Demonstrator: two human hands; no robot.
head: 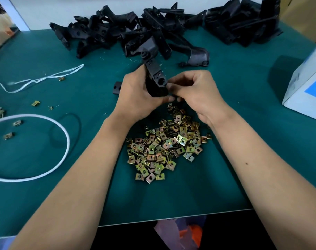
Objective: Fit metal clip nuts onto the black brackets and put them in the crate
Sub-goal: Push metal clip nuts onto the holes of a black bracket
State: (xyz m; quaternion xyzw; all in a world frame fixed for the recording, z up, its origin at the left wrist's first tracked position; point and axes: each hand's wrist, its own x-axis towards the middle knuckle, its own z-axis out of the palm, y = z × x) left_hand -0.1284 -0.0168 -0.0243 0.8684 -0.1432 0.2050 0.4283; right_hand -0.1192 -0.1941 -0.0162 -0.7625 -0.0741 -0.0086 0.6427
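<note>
My left hand [135, 92] grips a black bracket [154, 73] upright over the middle of the green table [63, 177]. My right hand [195, 89] has its fingertips curled against the bracket's lower right edge; what they pinch is hidden. Just below my hands lies a heap of brass-coloured clip nuts [164, 143]. A long pile of black brackets [153, 27] stretches along the table's far edge. No crate is in view.
A white box [308, 91] stands at the right edge. A white cord loop [63, 150] and white string [45, 78] lie on the left, with a few stray clip nuts [8, 136] among them. A small black piece [117, 88] sits left of my left hand.
</note>
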